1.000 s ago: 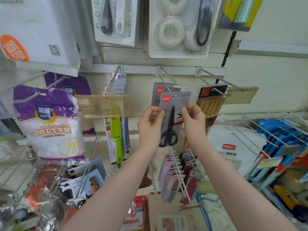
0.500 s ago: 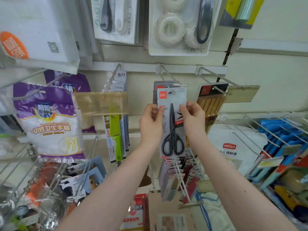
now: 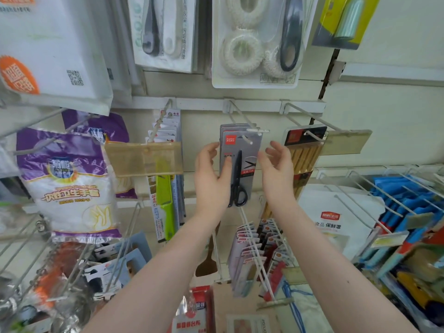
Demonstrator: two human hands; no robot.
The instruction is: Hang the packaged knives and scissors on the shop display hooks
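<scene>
A grey card of packaged black scissors point(image 3: 251, 152) hangs on the middle white display hook point(image 3: 240, 116), in front of more cards of the same kind. My left hand point(image 3: 210, 183) holds the card's left edge, its thumb lying on the front beside the scissor blades. My right hand point(image 3: 276, 174) hovers just right of the card with its fingers spread, touching nothing. On the hook to the left hang packaged green-handled knives point(image 3: 164, 200). A pack with wooden handles point(image 3: 304, 152) hangs on the hook to the right.
Purple glove bags point(image 3: 67, 183) hang at the left. Scrubber packs point(image 3: 254, 44) hang above. Below my arms, hooks stick out with small carded goods point(image 3: 249, 255). Blue packs point(image 3: 408, 200) fill wire hooks at the right. A yellowed price tag holder point(image 3: 141, 157) fronts the knife hook.
The scissors card went up and back onto the hook and now hangs there. My right hand let go and drew off to the right; my left hand stayed on the card.
</scene>
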